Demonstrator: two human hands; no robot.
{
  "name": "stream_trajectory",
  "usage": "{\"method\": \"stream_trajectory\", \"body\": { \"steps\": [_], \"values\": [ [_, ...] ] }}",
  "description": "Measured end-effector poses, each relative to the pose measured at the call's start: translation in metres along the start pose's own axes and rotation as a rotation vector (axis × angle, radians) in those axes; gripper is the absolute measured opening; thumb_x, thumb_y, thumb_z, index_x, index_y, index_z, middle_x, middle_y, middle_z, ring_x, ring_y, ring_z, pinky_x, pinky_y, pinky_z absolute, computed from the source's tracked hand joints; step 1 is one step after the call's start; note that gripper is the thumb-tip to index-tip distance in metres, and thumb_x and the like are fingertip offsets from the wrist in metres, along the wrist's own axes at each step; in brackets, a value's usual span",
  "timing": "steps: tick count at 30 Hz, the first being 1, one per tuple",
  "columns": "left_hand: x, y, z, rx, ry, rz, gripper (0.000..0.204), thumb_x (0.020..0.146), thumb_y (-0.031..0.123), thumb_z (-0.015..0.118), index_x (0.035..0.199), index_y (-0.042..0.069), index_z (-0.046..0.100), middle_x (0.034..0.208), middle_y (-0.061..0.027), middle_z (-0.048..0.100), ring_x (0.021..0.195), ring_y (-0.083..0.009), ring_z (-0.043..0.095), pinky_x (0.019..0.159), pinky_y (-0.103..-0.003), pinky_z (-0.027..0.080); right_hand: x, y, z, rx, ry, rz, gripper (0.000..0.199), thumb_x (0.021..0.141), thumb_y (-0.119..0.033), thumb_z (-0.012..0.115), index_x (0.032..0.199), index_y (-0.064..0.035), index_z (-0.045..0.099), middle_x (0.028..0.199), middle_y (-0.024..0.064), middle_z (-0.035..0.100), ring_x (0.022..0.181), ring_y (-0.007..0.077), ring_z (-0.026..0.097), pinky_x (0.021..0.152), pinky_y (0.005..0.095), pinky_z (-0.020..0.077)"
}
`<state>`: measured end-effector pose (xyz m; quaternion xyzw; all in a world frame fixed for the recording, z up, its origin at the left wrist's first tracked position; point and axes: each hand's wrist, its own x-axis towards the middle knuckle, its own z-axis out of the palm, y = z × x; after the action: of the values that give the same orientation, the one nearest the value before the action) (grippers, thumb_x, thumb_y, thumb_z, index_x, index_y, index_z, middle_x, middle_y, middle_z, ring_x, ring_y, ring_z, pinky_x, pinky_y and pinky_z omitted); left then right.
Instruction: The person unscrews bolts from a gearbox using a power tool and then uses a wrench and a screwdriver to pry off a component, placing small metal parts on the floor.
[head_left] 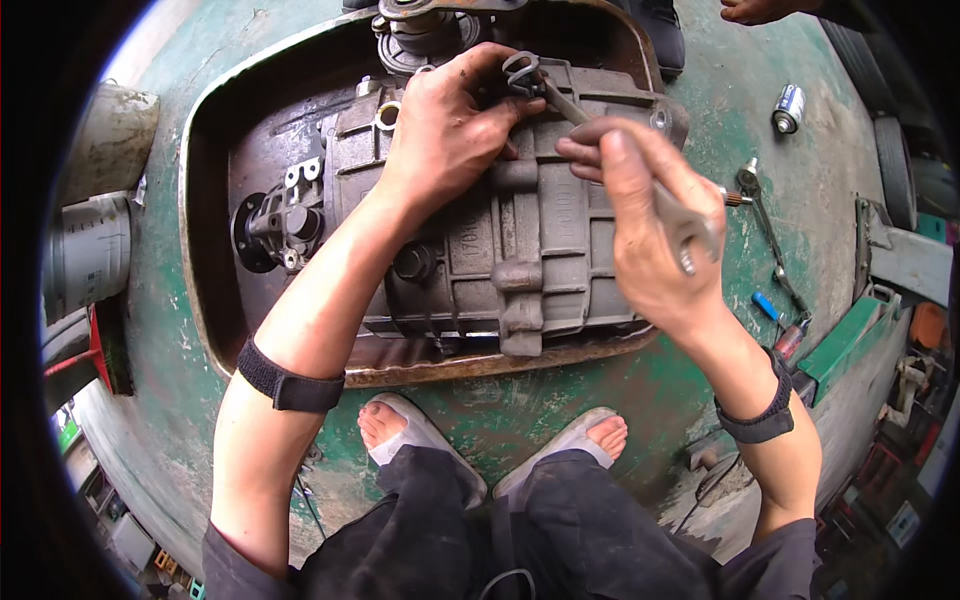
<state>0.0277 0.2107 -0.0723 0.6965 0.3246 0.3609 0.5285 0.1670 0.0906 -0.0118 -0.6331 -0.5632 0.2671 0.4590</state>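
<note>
Gearbox (500, 240) lies in a rusty tray (205, 200) on the green floor. Left hand (445, 125) presses down flat, fingers spread, steadying the casing. Right hand (650, 230), fingers clamped on a spanner (600, 150), levers its far end at the top.

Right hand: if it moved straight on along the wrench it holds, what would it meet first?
The right hand points up-left along the wrench. It would likely first meet the left hand's fingers at the wrench's ring end, on the gearbox housing; depth is uncertain.

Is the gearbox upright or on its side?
On its side: the gearbox lies lengthwise in the rusty tray, ribbed casing facing up.
</note>
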Motion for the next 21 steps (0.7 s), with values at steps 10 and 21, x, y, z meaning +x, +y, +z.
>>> {"method": "stream_trajectory", "body": {
  "steps": [10,21],
  "values": [
    [0.002,-0.003,0.001,0.141,0.031,0.070,0.023,0.088,0.006,0.072,0.109,0.001,0.066,0.095,-0.0029,0.072,0.071,-0.0038,0.061,0.057,-0.019,0.051,0.097,-0.009,-0.042,0.230,-0.184,0.394,0.033,0.100,-0.022,0.045,0.101,0.0080,0.059,0.092,0.0197,0.066,0.082,0.0332,0.073,0.070,0.0357,0.0611],
    [0.001,-0.007,0.001,0.055,0.089,0.045,0.026,0.083,0.007,0.072,0.108,0.000,0.067,0.083,-0.0065,0.072,0.067,-0.0078,0.063,0.061,-0.024,0.051,0.051,-0.032,-0.010,-0.040,-0.085,0.111,0.032,0.097,-0.019,0.046,0.094,0.0107,0.060,0.084,0.0225,0.067,0.073,0.0298,0.072,0.065,0.0352,0.0609]
  ]
}}
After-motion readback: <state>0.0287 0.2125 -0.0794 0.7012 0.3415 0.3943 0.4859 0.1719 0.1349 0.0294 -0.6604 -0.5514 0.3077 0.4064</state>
